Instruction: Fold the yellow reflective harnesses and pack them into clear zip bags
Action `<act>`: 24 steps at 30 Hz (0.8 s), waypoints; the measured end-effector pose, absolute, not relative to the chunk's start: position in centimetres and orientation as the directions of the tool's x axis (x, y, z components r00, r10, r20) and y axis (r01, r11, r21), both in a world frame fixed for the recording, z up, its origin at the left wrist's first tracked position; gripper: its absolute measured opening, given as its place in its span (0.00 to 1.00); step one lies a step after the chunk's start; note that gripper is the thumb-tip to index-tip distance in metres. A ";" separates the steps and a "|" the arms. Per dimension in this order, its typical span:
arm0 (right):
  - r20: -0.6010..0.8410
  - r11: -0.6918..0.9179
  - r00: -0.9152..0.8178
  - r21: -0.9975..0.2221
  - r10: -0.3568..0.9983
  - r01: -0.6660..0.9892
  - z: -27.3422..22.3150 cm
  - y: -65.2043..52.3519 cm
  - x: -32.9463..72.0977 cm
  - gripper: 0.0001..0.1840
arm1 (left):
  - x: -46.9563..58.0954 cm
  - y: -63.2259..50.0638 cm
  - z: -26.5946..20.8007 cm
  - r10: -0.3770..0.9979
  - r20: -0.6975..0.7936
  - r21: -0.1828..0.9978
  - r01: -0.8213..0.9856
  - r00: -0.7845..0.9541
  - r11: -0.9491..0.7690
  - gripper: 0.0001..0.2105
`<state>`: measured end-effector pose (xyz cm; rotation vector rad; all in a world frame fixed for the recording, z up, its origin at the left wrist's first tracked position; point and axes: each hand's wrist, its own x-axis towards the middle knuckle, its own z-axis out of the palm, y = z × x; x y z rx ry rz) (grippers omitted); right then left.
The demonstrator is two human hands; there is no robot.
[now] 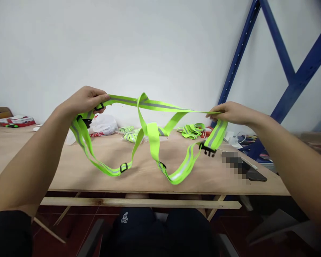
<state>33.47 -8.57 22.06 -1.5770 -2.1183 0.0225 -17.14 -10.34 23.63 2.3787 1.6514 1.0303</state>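
Note:
A neon yellow-green reflective vest made of elastic straps (160, 104) with grey stripes hangs stretched between my hands above the table. My left hand (89, 98) pinches one end of its belt, close to a black slider and a dark buckle part (87, 122). At the other end, my right hand (224, 111) is closed on the strap, and a black buckle (208, 149) dangles below it. The shoulder straps droop in loops in the middle, with a black adjuster (123, 167) on the left loop.
On the wooden table (96, 178) lie more folded green straps (191, 131), bagged ones (132, 135), and a white plastic bag (103, 125). A dark phone-like object (254, 174), partly pixelated, lies at right. A blue metal frame (289, 85) rises beside the table; boxes (17, 120) stand far left.

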 end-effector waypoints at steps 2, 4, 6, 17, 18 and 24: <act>0.379 0.306 -0.168 -0.342 0.910 0.888 22.1 -8.2 33.8 0.08 | -17.4 -10.7 23.8 0.795 0.580 0.292 0.865 0.179 -0.408 0.15; 0.401 0.300 -0.132 -0.391 0.906 0.870 22.0 -8.0 33.7 0.08 | -17.6 -10.7 23.8 0.744 0.642 0.170 0.913 0.183 -0.371 0.15; 0.370 0.275 -0.107 -0.440 0.923 0.855 21.8 -8.1 33.6 0.11 | -17.7 -10.5 23.7 0.738 0.647 0.101 0.939 0.190 -0.330 0.15; -0.021 0.170 -0.361 -0.857 0.932 0.487 20.3 -10.1 35.6 0.21 | -17.9 -8.2 21.8 0.886 0.397 0.362 0.847 0.238 -0.390 0.25; -0.015 0.172 -0.351 -0.852 0.936 0.495 20.3 -10.2 35.5 0.22 | -17.7 -8.1 21.8 0.888 0.373 0.322 0.860 0.268 -0.395 0.25; 0.169 0.264 -0.203 -0.644 0.965 0.718 20.6 -10.2 34.8 0.24 | -17.2 -8.3 22.1 0.835 0.348 0.166 0.849 0.426 -0.502 0.19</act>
